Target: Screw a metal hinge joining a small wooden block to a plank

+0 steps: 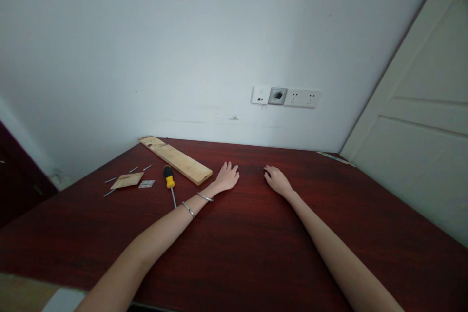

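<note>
My left hand (pixel 226 176) lies flat on the dark red table (pixel 256 243), fingers stretched out and holding nothing, just right of the end of a long pale wooden plank (pixel 177 159). Two thin bangles sit on that wrist. My right hand (pixel 276 180) rests palm down a short way to the right, fingers loosely apart and holding nothing. A screwdriver (pixel 169 181) with a yellow and black handle lies left of my left forearm. Further left are a small wooden piece (pixel 127 180), a small metal hinge (pixel 146 184) and several loose screws.
A white wall rises behind the table, with a row of sockets and a switch (pixel 285 97). A white door (pixel 420 122) stands at the right. Dark furniture (pixel 18 175) is at the far left. A thin strip lies at the table's back right corner (pixel 334 157).
</note>
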Demonstrator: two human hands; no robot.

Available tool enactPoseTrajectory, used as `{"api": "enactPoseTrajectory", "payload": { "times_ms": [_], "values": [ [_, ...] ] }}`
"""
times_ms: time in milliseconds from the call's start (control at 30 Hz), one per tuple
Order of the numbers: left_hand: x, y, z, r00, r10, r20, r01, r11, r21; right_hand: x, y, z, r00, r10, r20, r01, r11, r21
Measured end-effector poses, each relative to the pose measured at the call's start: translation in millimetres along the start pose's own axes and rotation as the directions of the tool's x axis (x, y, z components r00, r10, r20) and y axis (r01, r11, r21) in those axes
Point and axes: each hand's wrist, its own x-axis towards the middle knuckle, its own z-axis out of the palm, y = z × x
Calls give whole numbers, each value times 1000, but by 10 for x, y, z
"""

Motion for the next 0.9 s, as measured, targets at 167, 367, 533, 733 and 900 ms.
{"api": "enactPoseTrajectory", "payload": {
  "times_ms": [167,367,533,733,900],
  "values": [
    [-6,4,-18,1000,11,10,-11,1000,12,1,7,5,1000,-4,-4,4,1000,3],
    [-7,-4,-16,1000,12,12,-12,1000,2,4,12,10,1000,5,4,-5,1000,9],
    [-17,8,-26,1000,-7,22,7,1000,-10,-8,3,5,1000,10,3,-10,1000,20],
    [-45,36,-83,999,-13,32,13,1000,-7,-42,-6,0,1000,11,4,-11,999,31],
    [-52,36,-89,1000,-3,29,3,1000,-2,-37,-4,8,1000,3,3,-4,1000,24]
  ]
}}
